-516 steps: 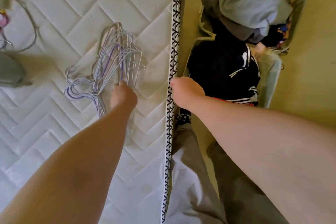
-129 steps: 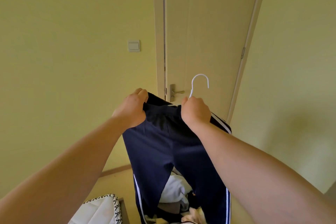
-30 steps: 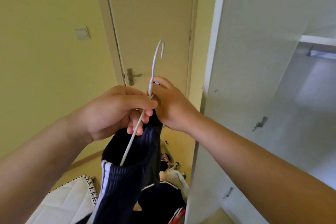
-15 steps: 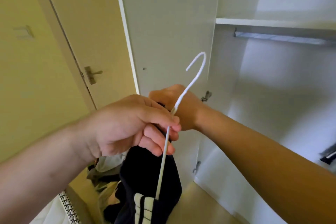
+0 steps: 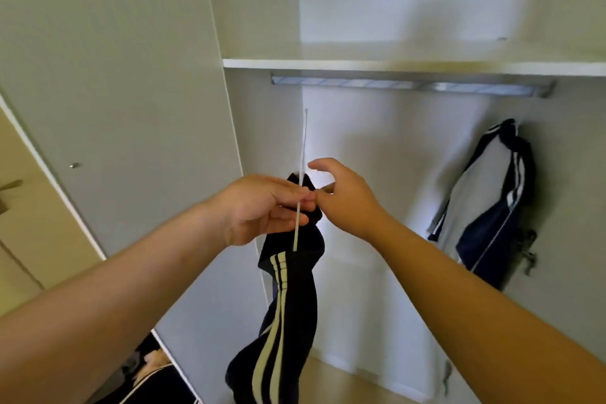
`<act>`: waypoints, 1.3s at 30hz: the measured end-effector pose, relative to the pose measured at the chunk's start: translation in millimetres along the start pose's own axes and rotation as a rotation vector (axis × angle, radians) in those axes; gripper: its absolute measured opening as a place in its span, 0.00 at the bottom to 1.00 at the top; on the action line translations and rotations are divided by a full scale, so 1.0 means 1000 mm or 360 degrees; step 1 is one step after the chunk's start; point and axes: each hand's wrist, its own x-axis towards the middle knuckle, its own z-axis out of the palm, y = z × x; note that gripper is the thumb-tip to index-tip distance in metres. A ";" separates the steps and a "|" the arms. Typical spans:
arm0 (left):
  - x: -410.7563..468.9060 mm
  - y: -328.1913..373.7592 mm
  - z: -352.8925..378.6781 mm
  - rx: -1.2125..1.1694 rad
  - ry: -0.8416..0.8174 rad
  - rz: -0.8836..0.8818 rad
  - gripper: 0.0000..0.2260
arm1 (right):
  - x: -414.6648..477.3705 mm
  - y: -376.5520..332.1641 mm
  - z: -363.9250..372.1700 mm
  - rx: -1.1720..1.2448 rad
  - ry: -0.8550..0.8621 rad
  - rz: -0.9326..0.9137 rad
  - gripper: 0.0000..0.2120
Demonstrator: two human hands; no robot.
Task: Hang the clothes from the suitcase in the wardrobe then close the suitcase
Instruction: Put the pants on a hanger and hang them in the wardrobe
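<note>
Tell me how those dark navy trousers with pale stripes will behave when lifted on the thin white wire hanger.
Probably floppy: the dark navy trousers hang limp below the left hand. Likely light, since pinching the thin white wire hanger holds them. Hanging free, they may swing.

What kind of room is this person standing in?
Probably a bedroom, facing an open wardrobe: a metal hanging rail under a shelf, one striped garment already hanging, and the left hand holding dark trousers on a white hanger.
</note>
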 end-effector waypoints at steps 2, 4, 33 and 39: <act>0.029 0.007 0.030 0.0058 -0.0017 0.0005 0.08 | -0.006 0.019 -0.027 -0.0134 0.0216 0.0141 0.19; 0.058 0.011 0.059 0.0085 -0.0019 0.0019 0.08 | -0.014 0.032 -0.050 -0.0238 0.0393 0.0304 0.13; 0.370 0.121 0.364 0.0186 -0.0689 0.0192 0.05 | 0.015 0.185 -0.210 -0.1043 0.0516 0.1468 0.17; 0.425 0.134 0.401 0.0200 -0.0763 0.0186 0.08 | 0.059 0.227 -0.239 -0.1061 0.0640 0.1547 0.16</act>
